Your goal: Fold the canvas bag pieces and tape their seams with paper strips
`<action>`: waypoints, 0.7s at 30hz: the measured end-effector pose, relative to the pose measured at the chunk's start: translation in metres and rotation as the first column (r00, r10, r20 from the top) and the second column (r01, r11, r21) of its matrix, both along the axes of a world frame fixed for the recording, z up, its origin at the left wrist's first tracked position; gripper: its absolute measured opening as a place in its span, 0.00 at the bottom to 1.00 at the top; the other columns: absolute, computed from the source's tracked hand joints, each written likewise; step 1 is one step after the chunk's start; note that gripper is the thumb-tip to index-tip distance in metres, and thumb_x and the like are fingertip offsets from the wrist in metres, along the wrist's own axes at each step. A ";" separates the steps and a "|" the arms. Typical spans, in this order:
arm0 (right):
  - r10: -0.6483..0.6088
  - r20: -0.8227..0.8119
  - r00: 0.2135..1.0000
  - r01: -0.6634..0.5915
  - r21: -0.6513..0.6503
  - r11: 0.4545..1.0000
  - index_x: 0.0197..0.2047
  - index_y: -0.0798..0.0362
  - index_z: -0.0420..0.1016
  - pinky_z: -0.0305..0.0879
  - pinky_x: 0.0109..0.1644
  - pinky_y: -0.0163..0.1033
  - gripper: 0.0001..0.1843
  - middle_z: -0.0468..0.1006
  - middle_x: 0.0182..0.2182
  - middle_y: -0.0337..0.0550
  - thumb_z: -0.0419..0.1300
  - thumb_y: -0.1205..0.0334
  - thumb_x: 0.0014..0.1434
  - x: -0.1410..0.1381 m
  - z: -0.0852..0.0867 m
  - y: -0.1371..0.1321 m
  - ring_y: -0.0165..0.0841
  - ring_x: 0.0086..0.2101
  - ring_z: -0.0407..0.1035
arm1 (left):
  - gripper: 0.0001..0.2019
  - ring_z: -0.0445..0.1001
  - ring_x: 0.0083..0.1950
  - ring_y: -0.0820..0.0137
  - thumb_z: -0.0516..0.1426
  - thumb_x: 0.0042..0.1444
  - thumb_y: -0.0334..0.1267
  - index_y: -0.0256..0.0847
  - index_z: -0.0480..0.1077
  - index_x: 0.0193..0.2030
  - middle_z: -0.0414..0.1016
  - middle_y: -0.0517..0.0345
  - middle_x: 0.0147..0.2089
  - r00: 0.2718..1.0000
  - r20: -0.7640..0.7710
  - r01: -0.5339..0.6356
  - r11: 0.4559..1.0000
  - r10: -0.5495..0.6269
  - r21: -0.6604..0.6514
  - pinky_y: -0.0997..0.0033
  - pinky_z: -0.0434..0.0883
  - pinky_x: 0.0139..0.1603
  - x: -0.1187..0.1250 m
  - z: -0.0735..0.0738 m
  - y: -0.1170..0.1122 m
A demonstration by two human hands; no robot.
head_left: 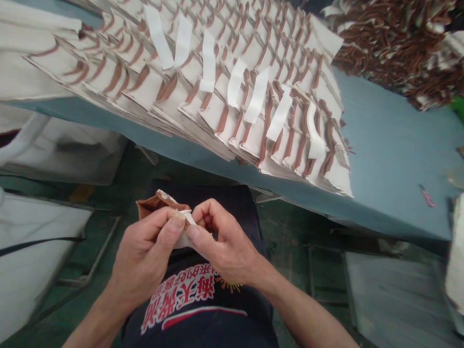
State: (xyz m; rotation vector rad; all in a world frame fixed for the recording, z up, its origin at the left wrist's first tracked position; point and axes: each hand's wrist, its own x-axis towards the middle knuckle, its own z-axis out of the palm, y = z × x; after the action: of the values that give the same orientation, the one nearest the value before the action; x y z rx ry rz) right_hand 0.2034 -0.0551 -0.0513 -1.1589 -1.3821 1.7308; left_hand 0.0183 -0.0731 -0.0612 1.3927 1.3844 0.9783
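My left hand pinches a folded piece, brown on one face and off-white on the other, over my lap. Its brown fold opens toward the upper left, and my fingers cover much of the rest. A short white strip shows between both hands at the edge of this piece. My right hand is closed, with thumb and forefinger pinched at the strip's end. Under my hands lies a dark apron with red and white lettering.
Overlapping rows of off-white, brown-edged pieces cover much of the blue-green table. Several white strips lie across them. A brown heap stands at the back right. White plastic chairs flank me, and a small pink object lies on the right.
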 end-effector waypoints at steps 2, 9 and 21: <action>0.029 -0.033 0.999 -0.029 -0.010 1.000 0.45 0.47 0.68 0.61 0.36 0.38 0.16 0.68 0.31 0.31 0.66 0.46 0.72 0.000 -0.005 -0.003 0.30 0.31 0.62 | 0.24 0.66 0.27 0.70 0.57 0.77 0.55 0.44 0.73 0.31 0.71 0.62 0.28 0.998 0.061 0.005 0.999 -0.003 -0.040 0.71 0.65 0.27 -0.001 -0.008 -0.003; 0.040 0.118 0.992 -0.056 0.134 0.989 0.46 0.47 0.71 0.67 0.39 0.39 0.14 0.75 0.33 0.34 0.68 0.48 0.69 0.012 -0.005 0.002 0.32 0.33 0.68 | 0.17 0.71 0.25 0.69 0.59 0.72 0.47 0.45 0.80 0.32 0.79 0.62 0.26 0.986 -0.097 0.138 0.989 -0.132 0.056 0.73 0.66 0.25 -0.012 0.013 0.011; 0.217 0.349 0.912 -0.394 0.598 0.698 0.43 0.45 0.79 0.69 0.50 0.43 0.21 0.82 0.36 0.39 0.79 0.40 0.63 0.007 0.039 0.054 0.37 0.39 0.78 | 0.21 0.72 0.23 0.73 0.56 0.74 0.38 0.44 0.75 0.26 0.78 0.63 0.24 0.922 -0.324 0.317 0.896 -0.213 0.311 0.72 0.66 0.30 -0.026 0.037 0.015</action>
State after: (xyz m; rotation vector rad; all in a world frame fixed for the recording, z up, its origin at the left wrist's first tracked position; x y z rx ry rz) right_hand 0.2105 -0.0006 -0.0125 -0.7728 -2.2227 1.1140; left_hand -0.0075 -0.0584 -0.0240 2.0082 1.2031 0.9004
